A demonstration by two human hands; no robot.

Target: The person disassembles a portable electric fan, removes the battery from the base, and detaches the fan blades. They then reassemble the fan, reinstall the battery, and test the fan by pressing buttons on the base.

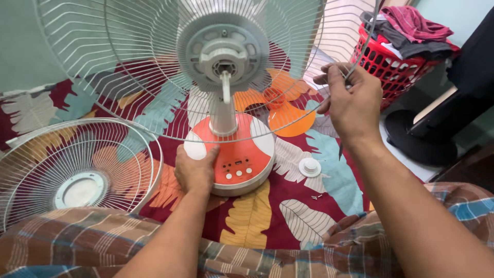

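A table fan stands on a leaf-patterned cloth. My left hand (195,169) grips the left side of its round orange and white base (242,154). My right hand (349,98) pinches the right rim of the rear wire guard (128,67), which is mounted around the grey motor housing (225,51) with its bare shaft. The orange fan blade (280,105) lies on the cloth behind the guard. The loose front guard (77,170) lies flat at the left. A white round cap (310,167) sits on the cloth right of the base.
A red laundry basket (396,64) full of clothes stands at the back right. A dark chair base (419,141) is beside it on the floor. Small screws (316,196) lie near the cap. My checked garment (257,255) fills the foreground.
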